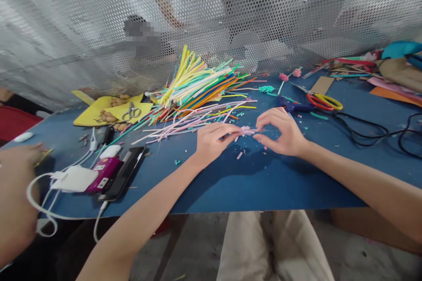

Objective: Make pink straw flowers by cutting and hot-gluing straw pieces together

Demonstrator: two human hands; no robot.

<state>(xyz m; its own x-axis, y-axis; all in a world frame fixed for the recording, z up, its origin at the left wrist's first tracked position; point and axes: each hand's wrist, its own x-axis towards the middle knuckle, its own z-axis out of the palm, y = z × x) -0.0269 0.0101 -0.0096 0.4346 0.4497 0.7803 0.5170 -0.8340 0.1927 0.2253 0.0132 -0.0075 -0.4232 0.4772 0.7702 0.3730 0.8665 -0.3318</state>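
backdrop: grey perforated metal sheet (270, 0) | furniture: 1 blue tabletop (296, 189) | floor (198, 250): grey, dimly lit

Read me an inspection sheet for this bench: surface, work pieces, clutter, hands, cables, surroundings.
Surface: blue tabletop, scattered with small offcuts.
Work pieces: pale purple piece at the hands; coloured strips heaped behind.
Clutter: phone, purple power block, grey scissors, red-and-yellow scissors.
Hands: left hand pinches the pale purple piece; right hand is curled at its other end, contact unclear.
Cables: white cable at the phone's near end; black cable looped at right.
Surroundings: perforated metal screen behind; another person's arm at far left.
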